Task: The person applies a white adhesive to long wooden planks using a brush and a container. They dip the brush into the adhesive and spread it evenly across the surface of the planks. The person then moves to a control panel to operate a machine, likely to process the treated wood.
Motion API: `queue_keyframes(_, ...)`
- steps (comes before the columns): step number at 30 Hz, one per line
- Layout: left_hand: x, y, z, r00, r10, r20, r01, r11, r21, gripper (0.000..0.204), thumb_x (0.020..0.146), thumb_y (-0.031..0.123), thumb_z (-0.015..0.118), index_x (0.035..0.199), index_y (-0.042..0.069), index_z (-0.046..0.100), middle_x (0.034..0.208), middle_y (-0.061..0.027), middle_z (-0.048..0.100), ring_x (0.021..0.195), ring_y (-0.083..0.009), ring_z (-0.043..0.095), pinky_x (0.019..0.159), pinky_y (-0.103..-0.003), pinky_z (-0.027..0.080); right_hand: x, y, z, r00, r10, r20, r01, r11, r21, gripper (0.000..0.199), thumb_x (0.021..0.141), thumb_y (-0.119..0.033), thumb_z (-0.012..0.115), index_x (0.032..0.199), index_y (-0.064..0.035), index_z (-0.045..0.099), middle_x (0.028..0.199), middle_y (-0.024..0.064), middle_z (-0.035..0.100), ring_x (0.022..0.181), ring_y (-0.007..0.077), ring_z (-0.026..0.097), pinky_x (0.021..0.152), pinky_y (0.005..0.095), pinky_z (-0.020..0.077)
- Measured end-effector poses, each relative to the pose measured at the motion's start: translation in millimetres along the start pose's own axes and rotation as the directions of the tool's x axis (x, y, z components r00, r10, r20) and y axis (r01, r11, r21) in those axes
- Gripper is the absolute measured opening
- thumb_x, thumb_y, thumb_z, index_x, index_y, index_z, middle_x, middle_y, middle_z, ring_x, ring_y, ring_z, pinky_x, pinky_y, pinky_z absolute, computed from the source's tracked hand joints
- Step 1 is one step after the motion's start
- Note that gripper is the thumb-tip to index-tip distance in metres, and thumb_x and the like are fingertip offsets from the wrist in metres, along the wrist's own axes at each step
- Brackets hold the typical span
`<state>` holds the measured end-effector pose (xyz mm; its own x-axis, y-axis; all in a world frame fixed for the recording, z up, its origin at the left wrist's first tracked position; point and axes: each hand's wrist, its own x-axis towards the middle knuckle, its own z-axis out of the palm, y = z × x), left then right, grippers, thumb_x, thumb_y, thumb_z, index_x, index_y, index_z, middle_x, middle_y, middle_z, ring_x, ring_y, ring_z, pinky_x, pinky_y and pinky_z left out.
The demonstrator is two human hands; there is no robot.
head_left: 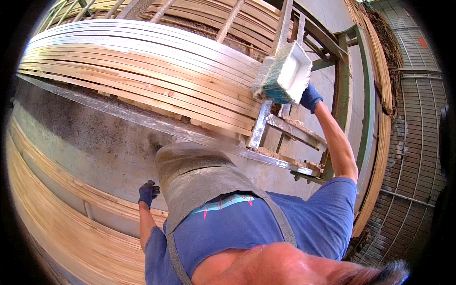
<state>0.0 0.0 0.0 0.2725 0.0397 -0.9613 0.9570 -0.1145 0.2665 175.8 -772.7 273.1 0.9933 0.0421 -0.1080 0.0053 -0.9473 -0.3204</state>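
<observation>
My right hand [311, 98], in a blue glove, is closed on the near right side of a box-shaped white and turquoise painting tool [288, 73]. It has a recessed white face, a ragged rim and white caked on its sides; I cannot tell its exact kind. The tool is over the right ends of a row of long wooden planks [156, 88]. The far planks look white, the near ones bare wood. My left hand [148, 194], in a dark blue glove, hangs low by my side, fingers loosely apart, with nothing seen in it.
A metal rack [213, 145] spattered with white bears the planks. Green posts [368, 104] stand at the right, beside more long boards [380, 142] and a wire-mesh panel [408, 152]. Stacked boards [71, 223] lie at the lower left. I wear a grey apron [199, 171].
</observation>
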Motion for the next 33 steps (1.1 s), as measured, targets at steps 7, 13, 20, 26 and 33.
queue_keyframes(7, -35.2, -1.4, 12.2, 1.0, 0.004, -0.017, -0.009, 0.948, -0.318, 0.052, 0.093, 0.053, 0.047, 0.123, 0.011, 0.053, 0.104, -0.0121, 0.067, 0.08, -0.0219, 0.065, 0.071, -0.037, 0.048, -57.8, -15.3, -63.5, 0.995, 0.092, -0.037, -0.093, 0.995, -0.024, 0.026, 0.08, -0.021, 0.065, 0.099, -0.0042, 0.067, 0.09, 0.0201, 0.068, 0.085, 0.0369, 0.066, 0.072, 0.0418, 0.052)
queue_keyframes(13, -7.1, -39.6, 15.9, 0.993, -0.119, 0.001, 0.118, 0.975, -0.187, 0.048, 0.093, 0.051, 0.048, 0.117, 0.009, 0.054, 0.091, -0.0113, 0.069, 0.063, -0.0214, 0.065, 0.05, -0.033, 0.046, 26.1, -73.6, -10.5, 0.998, -0.022, -0.056, 0.031, 0.985, 0.169, 0.029, 0.085, -0.022, 0.061, 0.109, -0.0065, 0.065, 0.108, 0.0165, 0.067, 0.101, 0.0306, 0.063, 0.089, 0.038, 0.0491)
queue_keyframes(20, 47.1, 62.2, 2.6, 0.974, 0.226, -0.006, -0.221, 0.943, -0.247, 0.042, 0.093, 0.049, 0.049, 0.113, 0.013, 0.061, 0.097, -0.0096, 0.07, 0.07, -0.0202, 0.066, 0.06, -0.032, 0.05, 169.2, -146.8, 21.5, 0.984, -0.143, 0.103, 0.163, 0.963, -0.216, 0.019, 0.087, -0.021, 0.057, 0.092, -0.0049, 0.066, 0.088, 0.0198, 0.068, 0.083, 0.0319, 0.066, 0.072, 0.0415, 0.0521)
queue_keyframes(26, 18.0, -2.0, 6.2, 0.995, 0.07, -0.075, -0.092, 0.936, -0.341, 0.037, 0.093, 0.046, 0.05, 0.112, 0.015, 0.057, 0.094, -0.0095, 0.07, 0.067, -0.0203, 0.065, 0.061, -0.037, 0.047, -12.6, 19.1, 20.3, 0.987, 0.054, 0.153, -0.13, 0.829, 0.543, 0.039, 0.091, -0.013, 0.054, 0.129, -0.0046, 0.051, 0.128, 0.0126, 0.055, 0.118, 0.0228, 0.05, 0.106, 0.0368, 0.0362)
queue_keyframes(33, -26.9, -106.6, 40.0, 0.985, -0.157, 0.069, 0.167, 0.97, -0.174, 0.047, 0.09, 0.053, 0.051, 0.111, 0.011, 0.055, 0.094, -0.0118, 0.07, 0.072, -0.0251, 0.068, 0.062, -0.042, 0.048, -137.3, 6.0, -29.4, 0.91, 0.188, 0.37, -0.395, 0.116, 0.911, 0.044, 0.098, -0.026, 0.038, 0.136, -0.0049, 0.043, 0.135, 0.0113, 0.052, 0.125, 0.0253, 0.047, 0.108, 0.0391, 0.0354)
